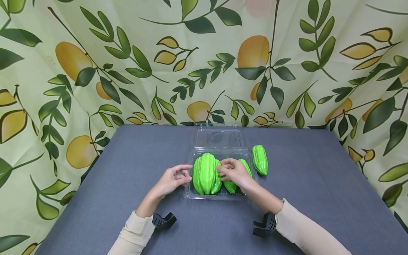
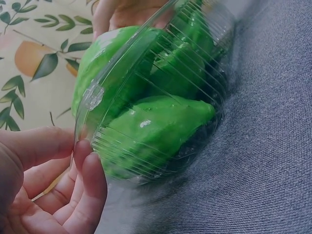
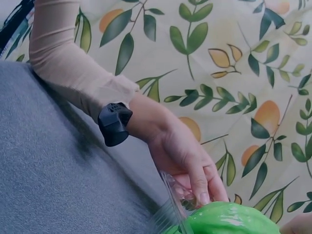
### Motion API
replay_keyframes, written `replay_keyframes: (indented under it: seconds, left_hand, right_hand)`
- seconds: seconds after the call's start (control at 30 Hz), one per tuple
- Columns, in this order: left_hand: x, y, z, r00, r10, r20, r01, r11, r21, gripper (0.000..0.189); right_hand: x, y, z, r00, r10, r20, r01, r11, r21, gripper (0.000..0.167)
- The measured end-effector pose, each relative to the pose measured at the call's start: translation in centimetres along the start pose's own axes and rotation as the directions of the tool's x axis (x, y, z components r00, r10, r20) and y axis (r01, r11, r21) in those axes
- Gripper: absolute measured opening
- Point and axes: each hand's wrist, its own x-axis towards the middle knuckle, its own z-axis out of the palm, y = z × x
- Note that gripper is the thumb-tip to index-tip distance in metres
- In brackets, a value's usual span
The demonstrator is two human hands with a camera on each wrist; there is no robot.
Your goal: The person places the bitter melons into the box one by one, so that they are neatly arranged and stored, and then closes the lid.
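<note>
A hinged clear plastic box (image 1: 188, 193) stands on the table, its lid (image 1: 220, 138) folded back. Inside sit several green, ridged, gourd-shaped pieces (image 1: 207, 175), some partly hidden by others or by my right hand. My left hand (image 1: 172, 180) holds the left rim; its curled fingers (image 2: 95, 173) meet the wall beneath the rim in the left wrist view. From the right, my right hand (image 1: 236, 173) reaches over the box, fingers lightly extended against the side of the top green piece, without wrapping round it.
Another green piece (image 1: 260, 160) lies on the grey table (image 1: 302, 184) to the right of the box. A fruit-and-leaf patterned cloth (image 1: 204, 63) hangs behind and at both sides. Black wrist mounts (image 1: 164, 220) sit on both forearms.
</note>
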Motion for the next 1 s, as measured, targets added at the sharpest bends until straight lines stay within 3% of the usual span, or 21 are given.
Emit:
replay_keyframes:
  seconds: [0.43, 1.0]
  left_hand:
    - [0.0, 0.0, 0.0, 1.0, -0.009, 0.003, 0.009, 1.0, -0.012, 0.046]
    - [0.2, -0.3, 0.1, 1.0, -0.007, -0.011, 0.007, 1.0, 0.018, 0.044]
  right_hand:
    - [-1.3, 0.7, -1.4, 0.998, -0.05, 0.049, 0.048, 0.998, 0.052, 0.034]
    - [-3.1, 0.6, -4.0, 0.994, -0.087, 0.065, 0.079, 0.99, 0.115, 0.036]
